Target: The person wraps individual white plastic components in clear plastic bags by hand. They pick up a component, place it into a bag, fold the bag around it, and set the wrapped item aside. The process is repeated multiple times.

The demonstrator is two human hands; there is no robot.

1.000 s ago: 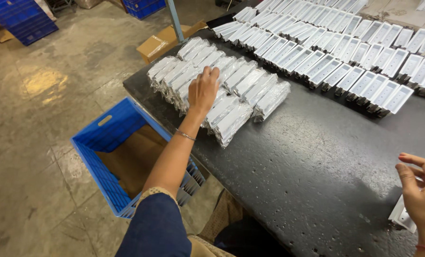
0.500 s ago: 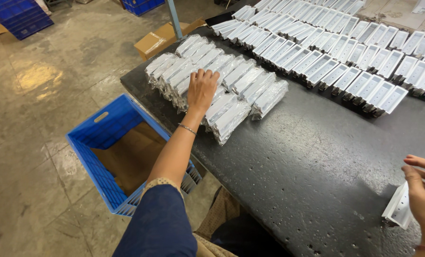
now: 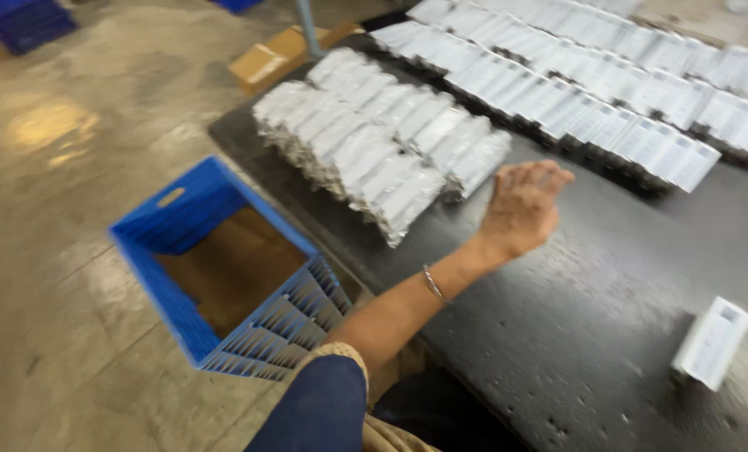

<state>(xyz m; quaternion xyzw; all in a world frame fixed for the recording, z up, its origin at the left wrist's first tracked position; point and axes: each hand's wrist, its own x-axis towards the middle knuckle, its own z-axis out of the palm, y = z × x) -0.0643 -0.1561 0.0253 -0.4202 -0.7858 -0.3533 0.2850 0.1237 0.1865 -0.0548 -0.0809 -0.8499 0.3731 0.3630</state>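
My left hand hangs just above the black table, fingers apart and holding nothing. It sits right beside a pile of silvery-white flat packets, near the pile's right end, without touching it. A single white box-shaped piece lies alone on the table at the lower right. My right hand is out of view.
Long rows of white packets fill the back of the table. A blue plastic crate with a brown cardboard bottom stands on the floor by the table's left edge. A cardboard box and more blue crates lie farther back.
My left hand has come off the packet pile and moved right over the bare table. My right hand has left the view, and the white piece it held now lies on the table.
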